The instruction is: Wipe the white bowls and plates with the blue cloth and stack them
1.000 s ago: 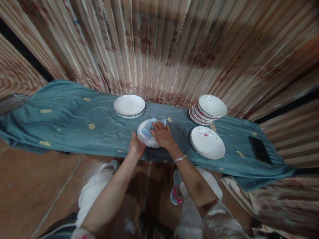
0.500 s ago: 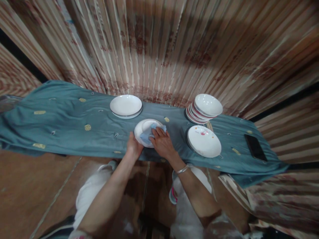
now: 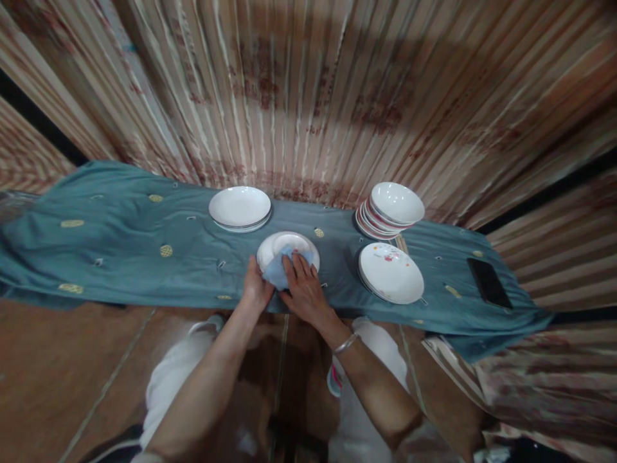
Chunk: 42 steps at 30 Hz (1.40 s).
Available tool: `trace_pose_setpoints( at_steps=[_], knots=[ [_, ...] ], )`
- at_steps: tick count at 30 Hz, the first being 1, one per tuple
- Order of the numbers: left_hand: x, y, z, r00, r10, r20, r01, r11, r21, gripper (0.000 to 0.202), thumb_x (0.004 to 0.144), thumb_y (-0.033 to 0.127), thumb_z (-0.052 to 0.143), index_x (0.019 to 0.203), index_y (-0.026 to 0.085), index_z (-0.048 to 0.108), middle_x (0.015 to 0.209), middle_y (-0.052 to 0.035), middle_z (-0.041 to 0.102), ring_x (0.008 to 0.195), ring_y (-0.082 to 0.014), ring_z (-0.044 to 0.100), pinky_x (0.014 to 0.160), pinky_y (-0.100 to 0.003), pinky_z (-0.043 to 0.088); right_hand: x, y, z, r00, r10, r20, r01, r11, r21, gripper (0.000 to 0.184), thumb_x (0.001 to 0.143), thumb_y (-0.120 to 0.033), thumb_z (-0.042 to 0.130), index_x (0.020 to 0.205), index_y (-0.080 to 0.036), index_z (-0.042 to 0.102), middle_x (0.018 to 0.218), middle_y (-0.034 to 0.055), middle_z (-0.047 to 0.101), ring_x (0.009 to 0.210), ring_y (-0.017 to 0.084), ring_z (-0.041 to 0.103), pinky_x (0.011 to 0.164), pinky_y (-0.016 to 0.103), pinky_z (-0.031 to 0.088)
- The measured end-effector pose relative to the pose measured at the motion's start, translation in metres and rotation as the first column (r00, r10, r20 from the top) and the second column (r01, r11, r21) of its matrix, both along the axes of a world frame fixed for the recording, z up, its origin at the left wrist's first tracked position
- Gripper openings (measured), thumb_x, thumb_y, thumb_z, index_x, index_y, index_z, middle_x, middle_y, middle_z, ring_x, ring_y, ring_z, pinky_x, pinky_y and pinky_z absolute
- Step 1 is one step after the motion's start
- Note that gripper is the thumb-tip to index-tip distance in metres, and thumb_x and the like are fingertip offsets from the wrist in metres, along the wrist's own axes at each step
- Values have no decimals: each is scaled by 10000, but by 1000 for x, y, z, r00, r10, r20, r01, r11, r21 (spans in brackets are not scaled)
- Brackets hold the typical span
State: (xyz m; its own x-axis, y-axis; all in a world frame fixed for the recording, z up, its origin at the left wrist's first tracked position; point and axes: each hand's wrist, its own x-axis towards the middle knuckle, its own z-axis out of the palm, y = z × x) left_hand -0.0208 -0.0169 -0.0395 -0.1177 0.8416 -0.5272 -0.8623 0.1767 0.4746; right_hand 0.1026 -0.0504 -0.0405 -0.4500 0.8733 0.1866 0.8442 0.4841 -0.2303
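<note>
Close to the table's front edge, my left hand [image 3: 257, 287] grips the left rim of a white plate [image 3: 265, 252], which appears to be bottom up with a raised ring showing. My right hand [image 3: 304, 287] presses a light blue cloth [image 3: 276, 271] flat against the plate's surface. The fingers of that hand lie over the cloth, near the plate's lower middle. The plate's near edge is hidden by cloth and hands.
Behind the held plate stands a small stack of white plates [image 3: 240, 206]. To the right are stacked bowls [image 3: 398, 203] and flower-patterned plates [image 3: 391, 273]. A black phone [image 3: 488, 283] lies farther right on the teal tablecloth [image 3: 130, 244]. A striped curtain [image 3: 299, 96] hangs behind.
My right hand has slid the cloth left and slightly toward me across the plate. My left hand still holds the rim. The whole view has shifted a little.
</note>
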Motion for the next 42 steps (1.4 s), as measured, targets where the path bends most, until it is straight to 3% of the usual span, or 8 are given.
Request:
trace_pose_setpoints(
  at_steps=[10,18,23,28,32,35,38,42],
  knots=[
    [8,-10,22,996,-72,-47,79,981,179,467,1024,390,330,1285,108,595,1032,-131,765,1039,-255,714,942,-385,563,11,15,5,996,-81,-37,85,987,134,610,900,-144,501,1499,-78,408,1518,237,450,1393,318,432,1108,506,393],
    [15,-4,-1,973,-135,-185,160,979,130,417,959,533,459,968,163,650,894,-102,731,843,-205,723,867,-361,563,44,28,24,980,-144,-134,165,974,157,639,869,-62,451,1506,-56,401,1533,209,437,1407,294,406,1176,453,345],
    [21,-2,-12,962,-113,-248,126,991,40,237,965,362,511,928,158,626,1055,-122,708,910,-182,719,918,-351,542,59,33,36,959,-246,-139,265,954,141,608,856,-98,538,1457,-54,454,1414,224,540,1260,325,493,1134,485,370],
    [26,-3,-16,956,-138,-260,156,987,47,60,888,221,627,896,163,618,1052,-93,692,886,-174,726,897,-343,549,73,40,37,920,-341,-193,372,915,159,552,844,-99,528,1394,-62,498,1292,203,615,1148,326,540,1034,470,437],
    [32,-4,-14,949,-151,-277,169,985,41,53,881,152,616,933,160,612,1126,-102,680,892,-168,729,886,-326,555,90,48,30,845,-448,-292,493,864,102,473,858,-117,491,1321,-39,545,1171,219,675,1067,321,610,960,445,475],
    [36,-5,-10,938,-126,-322,145,989,35,211,881,163,626,1089,199,605,1280,-111,644,933,-168,727,899,-340,557,102,51,26,738,-535,-410,556,828,-79,316,895,-210,463,1124,-98,650,931,169,739,895,300,677,828,393,518],
    [37,-10,-5,921,-99,-378,137,988,74,349,890,231,635,1235,230,587,1326,-118,638,945,-179,724,921,-381,555,111,48,29,632,-565,-531,513,818,-260,230,898,-303,470,856,-186,663,671,70,705,709,248,679,715,329,523],
    [38,-21,1,895,-77,-439,172,968,182,411,822,289,721,1223,235,651,1218,-82,703,950,-188,721,962,-398,539,123,40,35,472,-540,-697,389,837,-385,242,847,-384,510,690,-216,587,507,-4,600,533,189,607,573,286,500]
  ],
)
